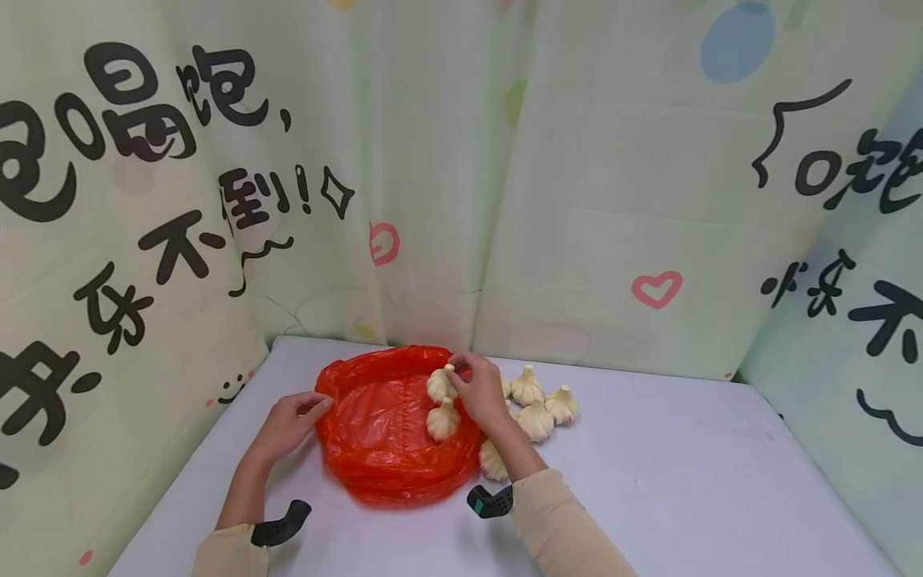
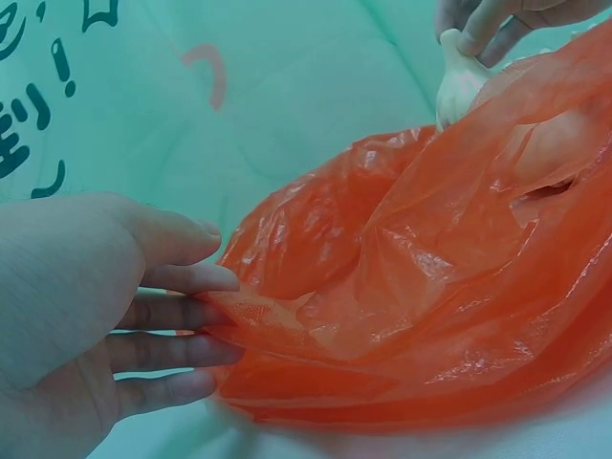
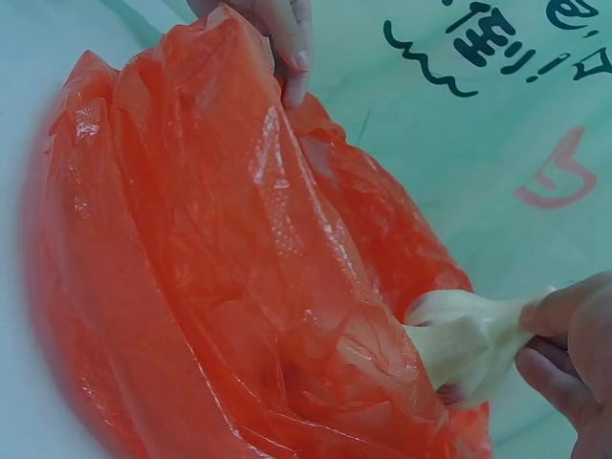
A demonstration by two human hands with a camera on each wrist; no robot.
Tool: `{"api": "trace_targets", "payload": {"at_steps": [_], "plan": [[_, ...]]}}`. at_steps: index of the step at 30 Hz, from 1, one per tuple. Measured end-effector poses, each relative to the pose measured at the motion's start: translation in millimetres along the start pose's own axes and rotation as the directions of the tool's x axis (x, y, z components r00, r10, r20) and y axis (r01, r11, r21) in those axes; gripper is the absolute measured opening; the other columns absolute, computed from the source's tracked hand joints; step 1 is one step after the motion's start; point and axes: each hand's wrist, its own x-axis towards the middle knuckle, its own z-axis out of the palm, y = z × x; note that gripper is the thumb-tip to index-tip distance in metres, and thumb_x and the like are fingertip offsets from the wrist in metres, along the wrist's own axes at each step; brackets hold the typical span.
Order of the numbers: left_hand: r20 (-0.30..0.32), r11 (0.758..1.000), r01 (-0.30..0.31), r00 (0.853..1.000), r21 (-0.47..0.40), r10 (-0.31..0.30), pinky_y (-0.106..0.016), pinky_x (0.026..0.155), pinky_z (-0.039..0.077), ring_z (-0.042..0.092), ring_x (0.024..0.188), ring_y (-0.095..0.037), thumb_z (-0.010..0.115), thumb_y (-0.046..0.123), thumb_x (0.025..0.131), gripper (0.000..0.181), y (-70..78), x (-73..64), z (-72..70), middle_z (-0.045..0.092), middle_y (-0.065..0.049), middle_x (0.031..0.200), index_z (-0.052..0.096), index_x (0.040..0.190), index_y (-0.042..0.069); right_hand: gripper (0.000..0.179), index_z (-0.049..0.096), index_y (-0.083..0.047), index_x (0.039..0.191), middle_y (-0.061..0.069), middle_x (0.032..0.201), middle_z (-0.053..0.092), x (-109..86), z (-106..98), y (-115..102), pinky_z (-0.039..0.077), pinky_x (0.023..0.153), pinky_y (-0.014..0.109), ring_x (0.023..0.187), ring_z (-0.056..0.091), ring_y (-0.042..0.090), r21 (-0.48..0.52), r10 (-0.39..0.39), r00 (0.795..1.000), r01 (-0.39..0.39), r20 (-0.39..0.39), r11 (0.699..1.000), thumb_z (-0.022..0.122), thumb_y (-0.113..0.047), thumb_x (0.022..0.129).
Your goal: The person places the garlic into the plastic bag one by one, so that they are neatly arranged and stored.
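A red plastic bag [image 1: 382, 409] stands on the table with its mouth spread wide. At its left rim, my left hand [image 1: 288, 421] touches the edge of the film with fingers nearly straight, as the left wrist view shows [image 2: 172, 316]. My right hand [image 1: 479, 393] pinches a garlic bulb [image 1: 438, 386] by its stem, over the bag's right side. Just below it in the head view, a second garlic bulb [image 1: 443, 420] shows inside the bag's opening. In the right wrist view the held garlic bulb [image 3: 492, 330] overlaps the bag's rim.
Several more garlic bulbs [image 1: 536, 421] lie right of the bag, one [image 1: 493, 461] close against its side, partly behind my right forearm. The white table [image 1: 685, 473] stretches to the right. A printed curtain [image 1: 577, 200] hangs behind the table.
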Motion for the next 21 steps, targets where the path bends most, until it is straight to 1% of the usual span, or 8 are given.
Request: {"api": "trace_targets", "payload": {"at_steps": [7, 14, 21], "plan": [[-0.002, 1.000, 0.005, 1.000, -0.001, -0.005, -0.039, 0.090, 0.056, 0.057, 0.111, -0.027, 0.054, 0.036, 0.098, 0.042, -0.2, 0.2, 0.1, 0.064, -0.014, 0.123, 0.061, 0.127, 0.007, 0.014, 0.067, -0.004, 0.102, 0.010, 0.099, 0.071, -0.8, 2.8, 2.2, 0.059, 0.082, 0.035, 0.092, 0.067, 0.023, -0.024, 0.009, 1.000, -0.008, 0.015, 1.000, 0.068, -0.008, 0.088], [-0.001, 1.000, 0.008, 1.000, 0.005, -0.008, -0.040, 0.091, 0.056, 0.057, 0.111, -0.027, 0.054, 0.036, 0.098, 0.041, 0.0, 0.5, 0.3, 0.064, -0.014, 0.123, 0.061, 0.127, 0.008, 0.012, 0.068, -0.005, 0.100, 0.010, 0.098, 0.071, -1.5, 5.8, 6.5, 0.059, 0.082, 0.035, 0.093, 0.066, 0.023, -0.019, 0.016, 0.999, -0.016, 0.036, 1.000, 0.068, -0.005, 0.088], [0.004, 1.000, 0.017, 1.000, 0.001, -0.017, -0.040, 0.090, 0.056, 0.056, 0.112, -0.027, 0.054, 0.038, 0.098, 0.043, 0.1, 0.4, 0.3, 0.063, -0.014, 0.123, 0.061, 0.128, 0.008, 0.011, 0.068, -0.006, 0.098, 0.009, 0.095, 0.071, -2.9, 6.6, 7.6, 0.059, 0.081, 0.034, 0.089, 0.065, 0.022, -0.046, 0.026, 0.998, -0.024, 0.060, 0.999, 0.068, -0.004, 0.087]]}}
